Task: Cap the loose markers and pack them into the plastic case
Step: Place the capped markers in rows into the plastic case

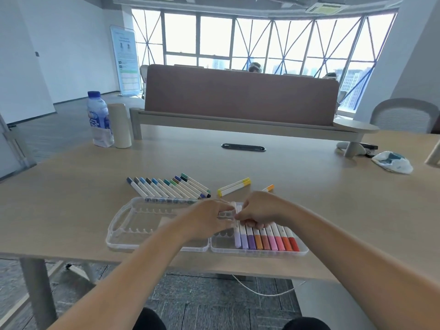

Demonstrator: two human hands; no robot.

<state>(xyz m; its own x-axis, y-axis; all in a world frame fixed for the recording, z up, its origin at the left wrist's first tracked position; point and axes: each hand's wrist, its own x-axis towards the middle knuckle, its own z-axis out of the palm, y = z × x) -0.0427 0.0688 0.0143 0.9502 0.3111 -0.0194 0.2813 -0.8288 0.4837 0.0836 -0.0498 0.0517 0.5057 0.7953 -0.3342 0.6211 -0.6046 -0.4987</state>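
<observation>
Big light-wood worktop (pixel 309 175) with a brown divider panel (pixel 240 94) standing across the far side. The clear plastic case (pixel 112 234) lies opened flat at the near edge. Its left half has nothing in its slots, and its right half holds a tidy row of packed markers (pixel 266 241), caps running from lilac through purple, orange and pink to red.

Just beyond the case is a slanted row of loose markers (pixel 166 186) with blue, grey and green caps, lying side by side on the worktop. A water bottle (pixel 98 120) stands at the far left corner.

The left hand (pixel 207 217) and right hand (pixel 257 210) meet over the middle of the case. Both sets of fingers are curled tight on a pale marker (pixel 237 209) held between them. It's too blurry to tell which end is the cap.

Right of the loose row is a yellow pair (pixel 234 186), and an orange marker (pixel 269 187) pokes out behind the right hand.
</observation>
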